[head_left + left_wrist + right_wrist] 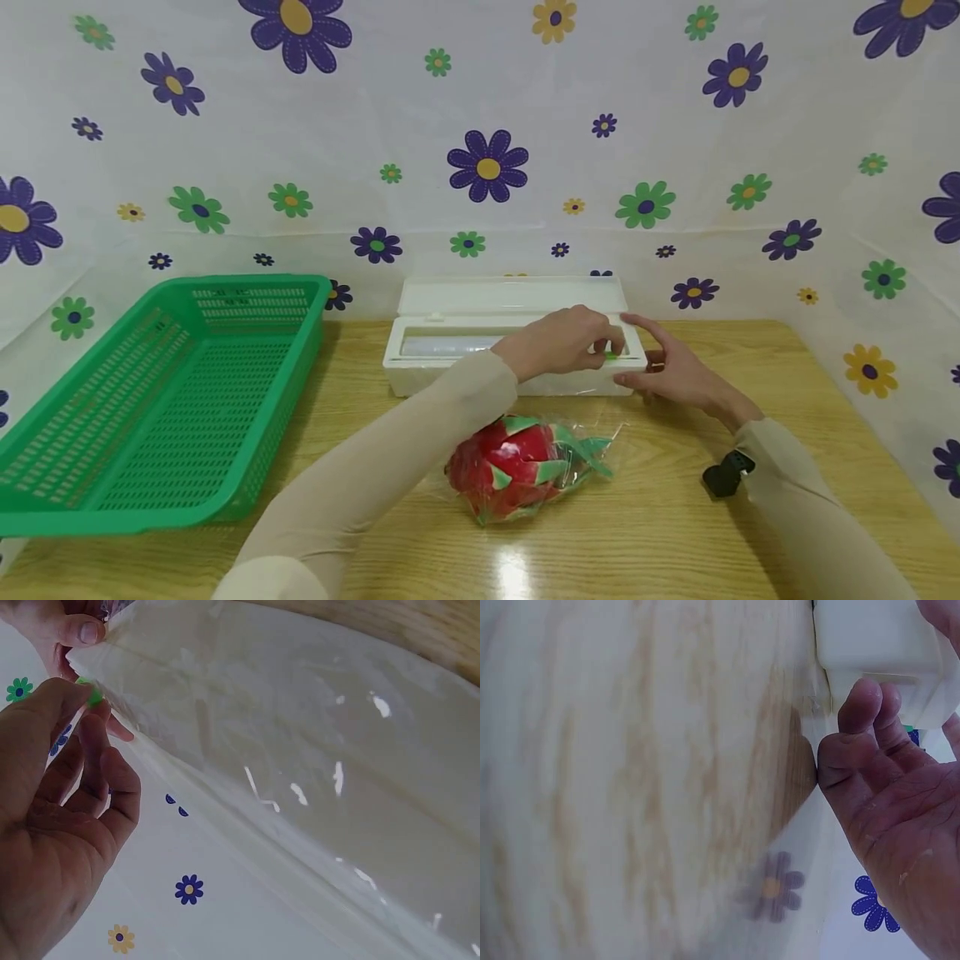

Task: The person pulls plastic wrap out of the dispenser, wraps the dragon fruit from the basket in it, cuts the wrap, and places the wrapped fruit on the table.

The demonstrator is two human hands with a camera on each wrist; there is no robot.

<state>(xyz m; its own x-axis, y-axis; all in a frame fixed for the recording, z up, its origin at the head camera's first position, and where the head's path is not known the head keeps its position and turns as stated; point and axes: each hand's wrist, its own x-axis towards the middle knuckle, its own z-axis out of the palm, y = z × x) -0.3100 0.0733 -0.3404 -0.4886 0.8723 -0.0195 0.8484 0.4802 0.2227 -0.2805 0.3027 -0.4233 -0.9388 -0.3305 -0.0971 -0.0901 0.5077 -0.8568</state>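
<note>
A white cling film dispenser [442, 380] with its lid raised lies across the table, a roll of clear film [442, 346] inside. My left hand [566, 340] reaches over its right part and pinches the small green slider [94, 697] of the cutter. The right hand [682, 372] holds the dispenser's right end, thumb at the front corner and index finger towards the back. In the left wrist view, shiny film [300, 750] spreads over the dispenser. A red dragon fruit [517, 454] with green tips lies in front, covered in clear film.
A green plastic basket [255, 450] stands at the left of the wooden table [637, 533]. A small black device [726, 477] sits at the right sleeve. Behind the table hangs a white flowered cloth [315, 133].
</note>
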